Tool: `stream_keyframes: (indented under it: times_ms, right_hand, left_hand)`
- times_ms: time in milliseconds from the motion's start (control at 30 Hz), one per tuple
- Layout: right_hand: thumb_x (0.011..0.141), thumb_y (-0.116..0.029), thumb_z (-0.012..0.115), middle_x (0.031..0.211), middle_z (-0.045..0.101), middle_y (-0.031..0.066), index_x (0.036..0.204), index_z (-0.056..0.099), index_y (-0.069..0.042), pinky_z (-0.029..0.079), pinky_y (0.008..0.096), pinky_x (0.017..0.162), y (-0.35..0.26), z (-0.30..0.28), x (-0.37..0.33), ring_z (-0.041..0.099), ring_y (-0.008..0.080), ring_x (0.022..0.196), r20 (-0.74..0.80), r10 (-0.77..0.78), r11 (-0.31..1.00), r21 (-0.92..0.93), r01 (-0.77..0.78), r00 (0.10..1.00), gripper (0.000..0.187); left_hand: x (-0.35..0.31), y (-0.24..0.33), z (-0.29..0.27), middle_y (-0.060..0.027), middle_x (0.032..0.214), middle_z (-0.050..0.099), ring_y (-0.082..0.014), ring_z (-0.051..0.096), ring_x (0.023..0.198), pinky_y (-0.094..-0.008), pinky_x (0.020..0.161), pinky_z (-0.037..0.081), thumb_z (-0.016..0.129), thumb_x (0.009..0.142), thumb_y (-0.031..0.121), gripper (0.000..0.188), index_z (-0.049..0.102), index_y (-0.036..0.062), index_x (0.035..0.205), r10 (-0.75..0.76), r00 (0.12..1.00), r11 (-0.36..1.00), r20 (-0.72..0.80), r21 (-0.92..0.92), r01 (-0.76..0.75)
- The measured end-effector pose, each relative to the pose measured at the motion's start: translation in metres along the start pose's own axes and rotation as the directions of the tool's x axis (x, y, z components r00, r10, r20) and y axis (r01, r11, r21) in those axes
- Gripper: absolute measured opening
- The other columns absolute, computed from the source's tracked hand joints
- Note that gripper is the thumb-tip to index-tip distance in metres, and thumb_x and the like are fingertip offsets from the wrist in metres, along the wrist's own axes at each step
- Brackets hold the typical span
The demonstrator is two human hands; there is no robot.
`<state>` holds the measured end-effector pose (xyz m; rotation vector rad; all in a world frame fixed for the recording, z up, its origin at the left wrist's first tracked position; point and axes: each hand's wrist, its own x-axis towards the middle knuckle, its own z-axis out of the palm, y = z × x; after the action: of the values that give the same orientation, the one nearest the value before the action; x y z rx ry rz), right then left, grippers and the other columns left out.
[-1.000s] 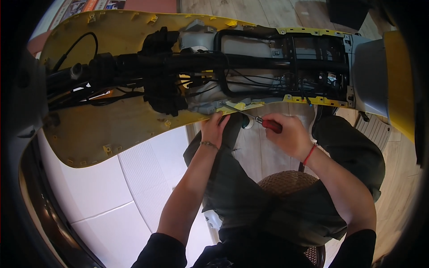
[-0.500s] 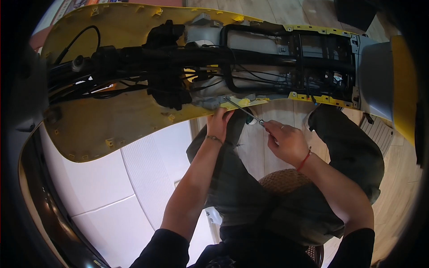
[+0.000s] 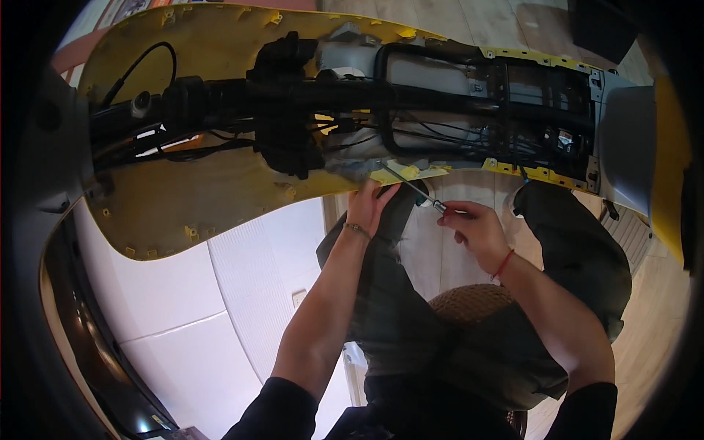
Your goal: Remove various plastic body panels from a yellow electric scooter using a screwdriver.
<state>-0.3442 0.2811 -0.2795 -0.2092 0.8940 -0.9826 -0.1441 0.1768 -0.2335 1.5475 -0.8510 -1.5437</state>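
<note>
My right hand [image 3: 475, 231] is closed round the handle end of a long-shafted screwdriver [image 3: 409, 185]. Its shaft slants up and left, and the tip meets the grey and yellow area at the near edge of a yellow scooter body panel [image 3: 158, 213]. Close to that tip, my left hand [image 3: 368, 205] reaches up to the panel's edge, fingers stretched and thumb apart. Its fingertips are partly hidden at the edge. Whether a screw sits under the tip is too small to tell. Over the panel runs a black tubular frame [image 3: 440, 97] with cables.
A grey and yellow end section [image 3: 627, 132] adjoins the frame at the right. White panels [image 3: 169, 293] stand at the lower left, beside a dark glossy curved part [image 3: 92, 330]. My legs straddle a woven seat [image 3: 469, 304]. A black box-like object [image 3: 603, 29] is at the far right.
The view has shifted slightly, so the scooter parts appear farther right. My left thumb stands farther from the fingers, and my right fingers have changed their hold on the screwdriver handle.
</note>
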Motion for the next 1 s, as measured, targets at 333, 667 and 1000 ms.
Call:
stream_keyframes:
  times_ms: [333,667,1000]
  right_hand:
    - [0.077,-0.009,0.062,0.081,0.066,0.0150,0.101,0.063,0.002,0.049,0.0281,0.062,-0.018,-0.013,0.006,0.063,0.0200,0.069,0.119,-0.523,0.644,-0.593,0.483,0.844,0.027]
    - [0.079,-0.004,0.063,0.083,0.064,0.0090,0.101,0.058,0.004,0.050,0.0250,0.057,-0.090,-0.015,0.007,0.059,0.0113,0.067,0.207,-0.198,0.754,-0.592,0.284,0.958,0.024]
    - [0.076,0.001,0.062,0.092,0.062,0.0060,0.098,0.063,0.004,0.049,0.0229,0.058,-0.122,-0.034,0.007,0.060,0.0119,0.069,0.227,-0.300,0.778,-0.504,0.375,0.927,0.022]
  left_hand:
    - [0.005,-0.005,-0.006,-0.0122,0.113,0.057,-0.0261,0.056,0.108,-0.0456,0.097,0.044,0.048,0.083,0.006,0.029,0.050,-0.0026,0.111,0.012,1.000,0.998,0.003,0.070,-0.012]
    - [0.005,-0.007,-0.006,-0.0116,0.113,0.057,-0.0253,0.055,0.108,-0.0447,0.097,0.044,0.049,0.084,0.007,0.029,0.050,-0.0008,0.112,0.018,1.000,0.998,0.013,0.058,-0.018]
    - [0.004,-0.006,-0.005,-0.0126,0.113,0.057,-0.0254,0.055,0.108,-0.0444,0.099,0.043,0.049,0.084,0.006,0.027,0.051,-0.0029,0.109,0.004,1.000,0.999,-0.025,0.032,-0.004]
